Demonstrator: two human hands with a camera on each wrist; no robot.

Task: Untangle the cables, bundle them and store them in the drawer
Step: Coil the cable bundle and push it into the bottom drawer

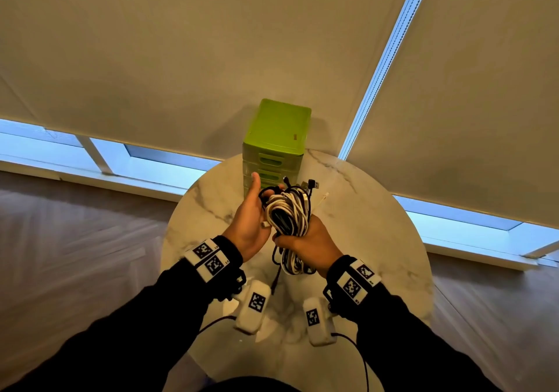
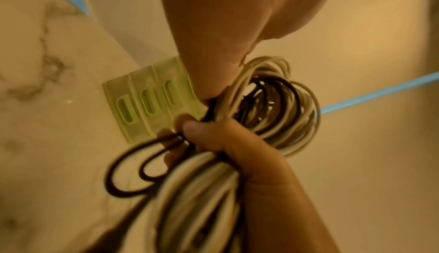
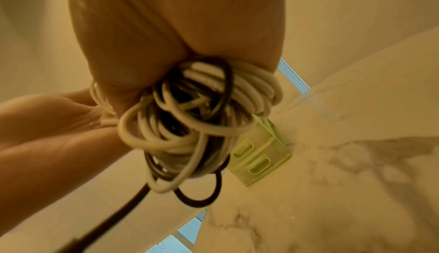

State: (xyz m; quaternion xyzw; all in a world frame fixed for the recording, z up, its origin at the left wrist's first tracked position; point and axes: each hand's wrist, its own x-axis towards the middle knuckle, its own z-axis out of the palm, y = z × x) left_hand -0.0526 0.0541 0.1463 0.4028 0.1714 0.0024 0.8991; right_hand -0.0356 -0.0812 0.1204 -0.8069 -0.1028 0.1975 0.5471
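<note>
A coiled bundle of white and black cables (image 1: 289,213) is held in both hands above the round marble table (image 1: 378,240). My left hand (image 1: 257,201) holds the bundle's upper left side, fingers curled round the loops and thumb pointing up. The bundle's lower part is gripped by my right hand (image 1: 298,237). Plug ends (image 1: 313,184) stick out at the top, and a loose black end (image 1: 276,273) hangs below. In the left wrist view, the cables (image 2: 273,106) and the right hand (image 2: 249,153) show. The green drawer unit (image 1: 276,137) stands behind, its drawers all closed.
The drawer unit (image 3: 261,153) sits at the table's far edge, against a wall of drawn blinds (image 1: 181,59). Bare marble lies to the left and right of the hands. Beyond the table's round rim is the floor (image 1: 75,240).
</note>
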